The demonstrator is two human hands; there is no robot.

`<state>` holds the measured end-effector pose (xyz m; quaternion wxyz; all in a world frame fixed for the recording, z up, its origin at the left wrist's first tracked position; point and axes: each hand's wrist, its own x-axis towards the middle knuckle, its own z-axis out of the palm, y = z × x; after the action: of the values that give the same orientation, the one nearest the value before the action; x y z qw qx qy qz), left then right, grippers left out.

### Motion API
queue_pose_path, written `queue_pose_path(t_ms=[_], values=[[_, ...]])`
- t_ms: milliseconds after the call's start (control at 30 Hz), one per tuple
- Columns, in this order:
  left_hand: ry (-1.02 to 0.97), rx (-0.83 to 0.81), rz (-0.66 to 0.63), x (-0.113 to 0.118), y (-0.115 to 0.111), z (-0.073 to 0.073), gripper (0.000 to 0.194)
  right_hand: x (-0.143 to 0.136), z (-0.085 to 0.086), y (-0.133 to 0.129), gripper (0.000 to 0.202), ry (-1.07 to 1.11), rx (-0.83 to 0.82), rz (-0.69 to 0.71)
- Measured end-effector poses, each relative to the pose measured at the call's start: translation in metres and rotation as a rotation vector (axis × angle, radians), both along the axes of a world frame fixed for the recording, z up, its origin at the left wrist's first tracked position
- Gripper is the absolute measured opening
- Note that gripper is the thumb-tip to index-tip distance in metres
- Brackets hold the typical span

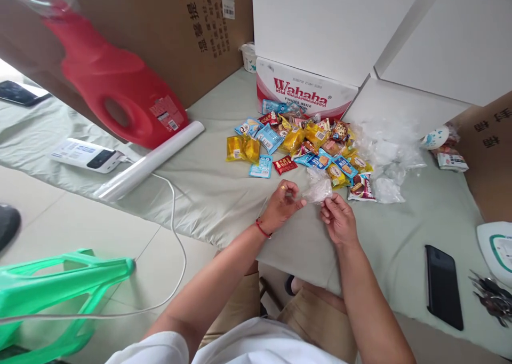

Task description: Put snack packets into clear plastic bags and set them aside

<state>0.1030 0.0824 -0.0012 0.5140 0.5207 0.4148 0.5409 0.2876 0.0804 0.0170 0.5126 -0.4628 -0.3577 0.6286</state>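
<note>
A crumpled clear plastic bag [319,187] is stretched between my two hands, just above the near side of the cloth. My right hand [340,218] pinches its lower right edge between thumb and fingers. At its left edge is my left hand [280,208], fingers curled and thumb tip against the thin film; the exact grip is hard to make out. Right behind the bag lies a pile of wrapped snacks [294,139] in yellow, blue, red and brown packets. More crumpled clear bags [390,153] are heaped to the right of the pile.
A Wahaha carton [306,89] stands behind the snacks. To the left are a red jug [120,86], a white film roll [152,161] and a white device [86,155] with a cable. A black phone [444,286] and keys [492,297] lie right. A green stool [68,281] stands on the floor.
</note>
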Motion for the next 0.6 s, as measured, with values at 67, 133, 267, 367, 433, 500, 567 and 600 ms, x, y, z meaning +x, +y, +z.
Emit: queue_pose_path(t_ms=[67,133,267,367,433,500,567,600], values=[[0.038,0.039,-0.017,0.003,-0.001,0.000,0.040,-0.002,-0.004,-0.003,0.029,-0.071,0.039,0.076],[0.050,0.065,-0.040,0.004,-0.002,-0.001,0.029,-0.005,-0.007,-0.005,0.025,-0.121,0.066,0.156],[-0.187,-0.053,-0.003,-0.001,0.002,-0.003,0.031,0.001,-0.007,-0.001,0.021,-0.010,0.022,0.096],[-0.408,-0.219,0.037,-0.005,0.007,-0.003,0.040,0.014,-0.004,0.005,0.021,0.114,0.011,-0.028],[-0.483,-0.285,0.078,-0.005,0.008,-0.002,0.047,0.019,-0.003,0.007,0.021,0.152,0.011,-0.075],[-0.438,-0.245,0.078,-0.003,0.006,-0.002,0.054,0.018,-0.004,0.006,0.021,0.130,-0.001,-0.073],[-0.288,-0.127,0.028,0.001,0.004,-0.002,0.062,0.013,-0.005,0.003,0.024,0.066,-0.015,-0.017],[-0.204,-0.070,0.004,0.002,0.002,-0.002,0.061,0.009,-0.005,0.001,0.025,0.031,-0.021,0.029]])
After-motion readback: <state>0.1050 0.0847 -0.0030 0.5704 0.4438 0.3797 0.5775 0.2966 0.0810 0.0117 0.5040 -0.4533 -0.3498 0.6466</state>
